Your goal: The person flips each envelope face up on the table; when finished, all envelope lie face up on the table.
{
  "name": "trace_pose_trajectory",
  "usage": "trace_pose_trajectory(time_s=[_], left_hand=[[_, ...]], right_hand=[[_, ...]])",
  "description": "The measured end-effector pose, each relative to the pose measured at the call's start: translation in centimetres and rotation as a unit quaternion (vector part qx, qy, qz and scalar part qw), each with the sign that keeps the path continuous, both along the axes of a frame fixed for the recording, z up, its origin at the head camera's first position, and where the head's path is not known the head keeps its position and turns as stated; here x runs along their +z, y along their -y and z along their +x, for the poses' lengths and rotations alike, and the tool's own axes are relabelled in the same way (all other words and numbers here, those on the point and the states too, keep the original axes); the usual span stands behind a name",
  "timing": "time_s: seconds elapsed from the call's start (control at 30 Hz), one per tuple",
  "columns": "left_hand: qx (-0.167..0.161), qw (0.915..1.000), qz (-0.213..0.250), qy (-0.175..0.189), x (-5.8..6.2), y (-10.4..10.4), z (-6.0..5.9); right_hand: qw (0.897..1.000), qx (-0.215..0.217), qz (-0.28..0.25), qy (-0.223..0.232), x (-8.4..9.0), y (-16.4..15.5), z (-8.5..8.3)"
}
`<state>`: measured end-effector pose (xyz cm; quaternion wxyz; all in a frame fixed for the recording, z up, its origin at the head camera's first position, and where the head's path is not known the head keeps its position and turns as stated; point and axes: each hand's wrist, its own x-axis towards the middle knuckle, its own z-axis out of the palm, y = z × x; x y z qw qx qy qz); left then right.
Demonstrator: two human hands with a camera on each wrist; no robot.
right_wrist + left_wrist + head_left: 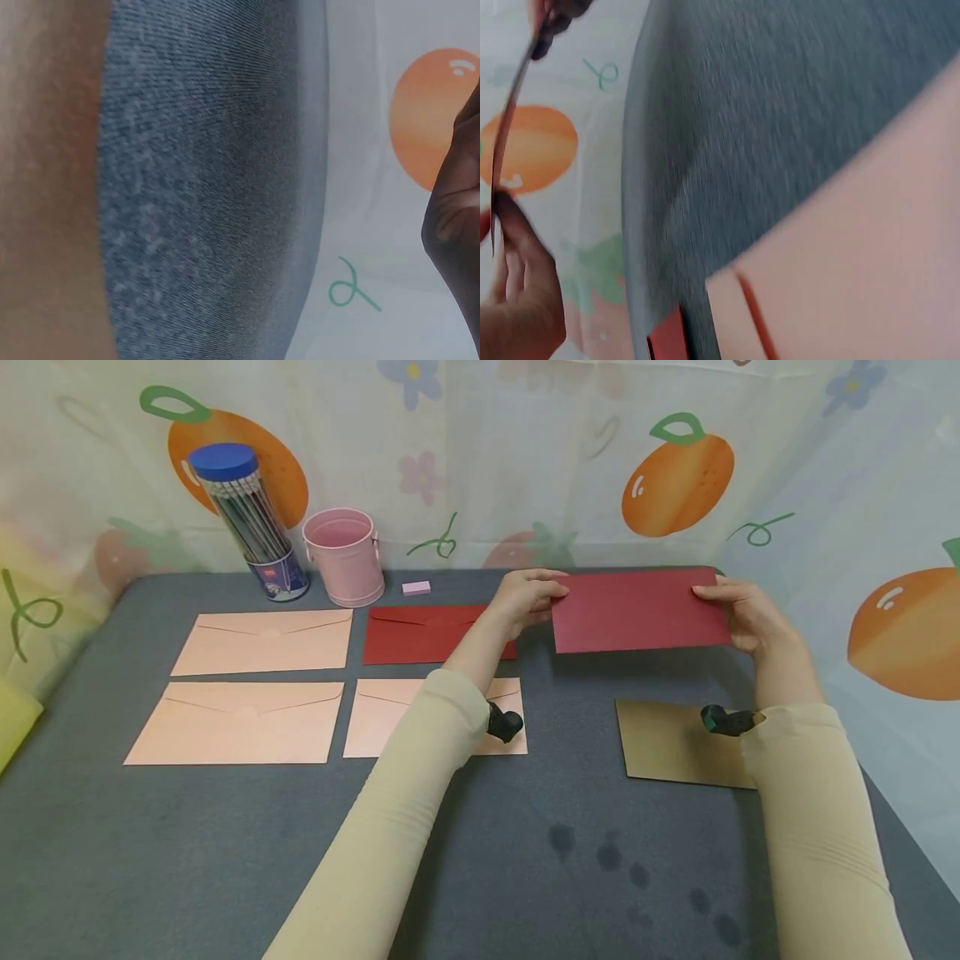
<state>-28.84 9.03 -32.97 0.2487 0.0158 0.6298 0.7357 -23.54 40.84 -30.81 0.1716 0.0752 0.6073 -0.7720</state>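
Observation:
Both hands hold up a dark red envelope (637,612), its plain side towards me, over the back right of the table. At its upper left corner, the left hand (525,600) pinches the edge between thumb and fingers. The right hand (744,610) grips the opposite short edge, thumb on the near face. In the left wrist view the envelope (508,124) appears nearly edge-on between the hands. Part of the right hand (459,187) shows at the border of the right wrist view. Below the right wrist lies a gold envelope (675,743), partly covered by the sleeve.
To the left lie two peach envelopes (262,643), a pale pink envelope (382,718) and a red envelope (420,639); the left arm overlaps the last two. Behind them stand a pencil tub (251,522), a pink bucket (348,564) and a small pink block (416,587).

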Motion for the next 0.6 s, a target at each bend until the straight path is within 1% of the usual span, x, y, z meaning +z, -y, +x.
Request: trace_pose_trajectory(time_s=[0.1,0.2,0.27,0.37,0.43,0.47,0.53,0.6], left_hand=[[-0.077,0.9967,-0.028,-0.004,-0.2,0.7,-0.3],[-0.139,0.9883,-0.062,-0.012,-0.2,1.0,-0.4],[-0.178,0.9796,-0.090,-0.021,-0.2,1.2,-0.4],[-0.235,0.9630,-0.126,-0.039,-0.1,1.2,-0.3],[-0.262,0.9530,-0.143,-0.051,-0.1,1.1,-0.2],[-0.270,0.9500,-0.147,-0.054,-0.1,1.1,-0.2],[-0.277,0.9476,-0.150,-0.055,-0.1,1.1,-0.1],[-0.274,0.9488,-0.148,-0.054,-0.2,1.1,-0.1]], right_hand=[[1.000,0.020,0.021,0.013,0.2,0.1,0.0],[0.998,0.042,0.046,0.026,0.5,0.3,0.0],[0.995,0.069,0.058,0.034,0.6,0.4,0.0],[0.990,0.106,0.081,0.041,0.8,0.8,-0.1],[0.987,0.118,0.102,0.040,0.8,1.0,-0.2],[0.986,0.115,0.112,0.038,0.7,1.1,-0.2],[0.986,0.102,0.125,0.029,0.6,1.3,-0.4],[0.990,0.087,0.112,0.015,0.5,1.4,-0.6]])
